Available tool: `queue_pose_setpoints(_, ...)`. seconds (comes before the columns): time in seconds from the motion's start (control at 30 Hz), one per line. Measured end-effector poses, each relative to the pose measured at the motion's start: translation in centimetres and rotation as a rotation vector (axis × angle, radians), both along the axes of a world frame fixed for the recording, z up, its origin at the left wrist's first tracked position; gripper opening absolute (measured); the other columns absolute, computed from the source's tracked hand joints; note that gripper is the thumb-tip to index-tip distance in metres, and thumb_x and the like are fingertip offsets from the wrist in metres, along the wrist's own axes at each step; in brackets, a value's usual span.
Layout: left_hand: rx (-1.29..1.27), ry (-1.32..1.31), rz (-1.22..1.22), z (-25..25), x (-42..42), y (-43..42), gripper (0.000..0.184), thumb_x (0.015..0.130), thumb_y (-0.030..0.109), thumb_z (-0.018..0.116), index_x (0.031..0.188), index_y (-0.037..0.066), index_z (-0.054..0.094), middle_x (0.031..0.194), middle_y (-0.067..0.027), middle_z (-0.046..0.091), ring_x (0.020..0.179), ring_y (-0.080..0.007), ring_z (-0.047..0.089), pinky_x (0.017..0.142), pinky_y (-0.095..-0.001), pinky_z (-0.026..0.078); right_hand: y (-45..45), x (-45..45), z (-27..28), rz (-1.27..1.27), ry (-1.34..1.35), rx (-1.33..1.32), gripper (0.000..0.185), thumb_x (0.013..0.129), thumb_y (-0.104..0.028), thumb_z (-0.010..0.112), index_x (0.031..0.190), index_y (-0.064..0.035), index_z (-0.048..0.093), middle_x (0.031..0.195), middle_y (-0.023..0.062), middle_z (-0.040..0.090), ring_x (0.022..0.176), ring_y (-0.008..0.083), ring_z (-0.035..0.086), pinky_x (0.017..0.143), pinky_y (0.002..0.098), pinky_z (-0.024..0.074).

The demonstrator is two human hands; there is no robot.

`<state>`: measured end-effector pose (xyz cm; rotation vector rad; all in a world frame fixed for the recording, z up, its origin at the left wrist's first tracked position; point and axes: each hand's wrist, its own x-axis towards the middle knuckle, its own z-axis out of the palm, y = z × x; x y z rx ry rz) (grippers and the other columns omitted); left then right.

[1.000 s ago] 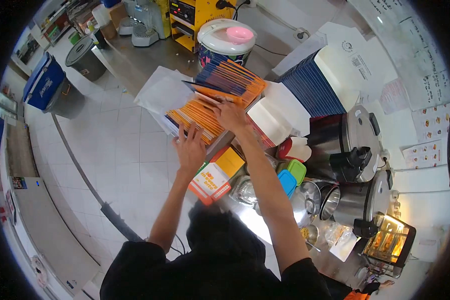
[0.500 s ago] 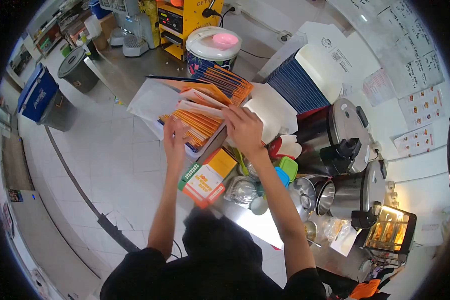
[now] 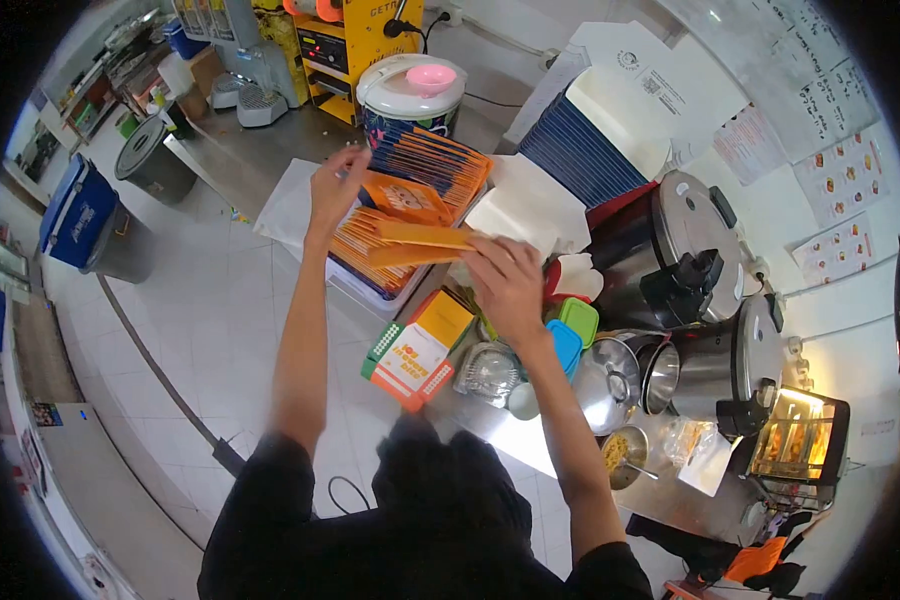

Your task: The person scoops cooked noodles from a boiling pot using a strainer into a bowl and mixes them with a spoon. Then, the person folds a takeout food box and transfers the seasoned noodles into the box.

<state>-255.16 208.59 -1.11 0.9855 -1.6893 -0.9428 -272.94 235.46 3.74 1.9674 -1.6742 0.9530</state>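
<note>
Near the frame's centre, the right hand (image 3: 508, 288) pinches flat orange sleeves (image 3: 426, 236), out of their rows above the white tub (image 3: 398, 298). Many packed sleeves (image 3: 432, 165) stand at upper centre, not taken out. The left hand (image 3: 336, 190), at upper left, is open, apparently empty.

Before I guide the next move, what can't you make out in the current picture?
All in the head view:
- Palm of the right hand: hidden by the back of that hand, so its full grip on the orange cartons is unclear.
- Fingertips of the left hand: blurred.
- Inside of the floral pot: hidden by its lid.
- Handwriting on the whiteboard: too small.
</note>
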Motion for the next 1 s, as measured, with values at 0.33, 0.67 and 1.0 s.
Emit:
queue_pose_setpoints(0.33, -0.533, -0.454, 0.298, 0.5, 0.4, 8.4, 0.046, 0.091, 0.027, 0.069, 0.128, 0.003, 0.059, 0.137, -0.0227, 0.054, 0.131, -0.0376, 0.048, 0.109, -0.0457, 0.036, 19.4, -1.4, 0.4, -0.428, -1.563, -0.111, 0.02, 0.099, -0.014, 0.059, 0.11, 0.002, 0.064, 0.1, 0.0014, 0.065, 0.091, 0.0078, 0.056, 0.081, 0.0258, 0.0452)
queue_pose_setpoints(0.67, 1.304, 0.475, -0.691, -4.4, -7.5, 37.9, 0.056, 0.104, 0.042, 0.045, 0.144, 0.002, 0.04, 0.136, -0.012, 0.055, 0.121, -0.0274, 0.057, 0.101, -0.0427, 0.048, 29.6, 0.2, -1.2, -0.59, -1.892, -0.074, 0.031, 0.102, -0.022, 0.052, 0.123, -0.0011, 0.058, 0.109, 0.0057, 0.064, 0.101, 0.0134, 0.058, 0.088, 0.0312, 0.0474)
queue_pose_setpoints(1.0, 1.227, 0.231, -0.531, 0.2, -14.7, 50.9, 0.058, 0.103, 0.032, 0.052, 0.148, 0.0, 0.033, 0.142, -0.015, 0.049, 0.127, -0.0284, 0.053, 0.103, -0.0431, 0.047, 62.3, -11.8, -8.1, -1.015, -1.466, -1.043, 0.032, 0.1, -0.025, 0.051, 0.127, -0.0082, 0.05, 0.121, 0.0075, 0.061, 0.109, 0.0217, 0.063, 0.089, 0.0414, 0.0545)
